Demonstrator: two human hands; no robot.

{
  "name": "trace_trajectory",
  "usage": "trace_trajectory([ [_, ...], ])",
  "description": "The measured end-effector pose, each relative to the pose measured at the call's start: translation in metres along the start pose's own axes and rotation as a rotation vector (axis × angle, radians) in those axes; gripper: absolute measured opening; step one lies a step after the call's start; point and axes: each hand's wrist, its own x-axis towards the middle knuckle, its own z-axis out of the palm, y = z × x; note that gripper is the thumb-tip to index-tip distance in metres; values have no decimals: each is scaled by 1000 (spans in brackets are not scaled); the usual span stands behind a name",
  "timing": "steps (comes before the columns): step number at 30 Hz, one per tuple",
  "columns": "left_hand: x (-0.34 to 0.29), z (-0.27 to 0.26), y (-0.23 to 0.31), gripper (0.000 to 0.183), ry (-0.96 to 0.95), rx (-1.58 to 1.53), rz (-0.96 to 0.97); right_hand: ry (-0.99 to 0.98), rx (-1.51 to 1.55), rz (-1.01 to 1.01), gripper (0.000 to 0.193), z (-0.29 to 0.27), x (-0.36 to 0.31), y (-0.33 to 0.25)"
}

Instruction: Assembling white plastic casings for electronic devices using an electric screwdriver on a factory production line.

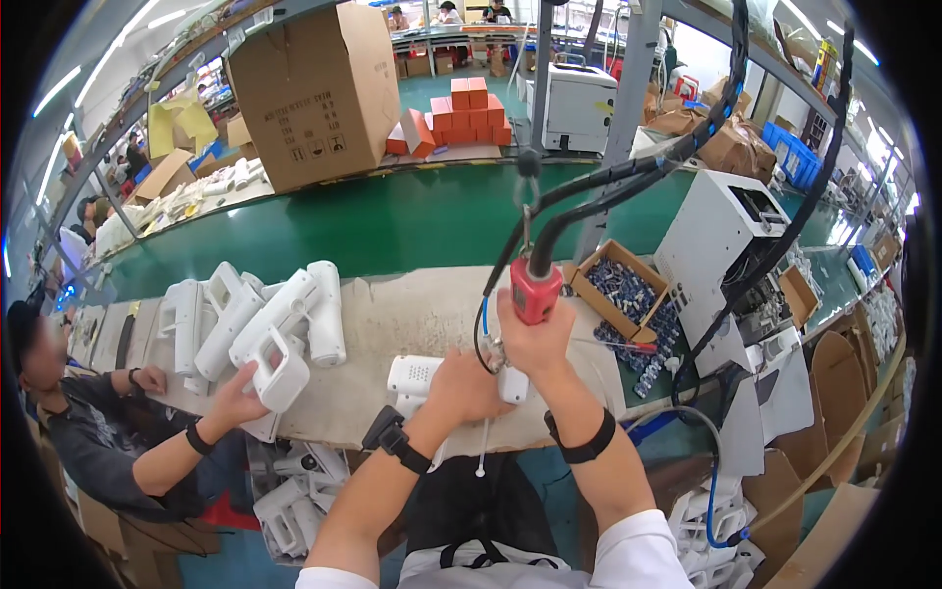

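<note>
My right hand (538,342) is wrapped round a red-topped power screwdriver (536,291) that hangs from a cord above the bench. Its lower end points down at a white plastic housing (416,373), close to my left hand; the tip itself is hidden. My left hand (465,385) grips the housing and presses it to the bench, covering its middle. Slots or holes show in the housing's left end, and its right end peeks out beneath my right hand. A thin white cord (481,461) hangs from it over the bench edge.
At left, a co-worker's hand (238,398) holds another white housing (285,377) beside several more (273,314). An open carton of small metallic parts (628,294) sits right, near a loose red-handled screwdriver (643,348) and a white machine (721,245). Beyond runs a green conveyor (392,221).
</note>
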Motion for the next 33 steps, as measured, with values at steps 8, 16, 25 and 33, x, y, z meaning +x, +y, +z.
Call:
trace_trajectory([
  [8,1,-1,-6,83,-115,32,17,43,190,-25,8,-18,35,-54],
  [16,3,7,-12,68,333,-250,136,49,206,-79,9,-25,39,-80],
  [25,-17,22,-29,65,153,-26,122,71,164,-85,9,-48,35,-89],
  [33,-20,9,-45,61,67,-59,-22,58,178,-72,10,-49,34,-86],
])
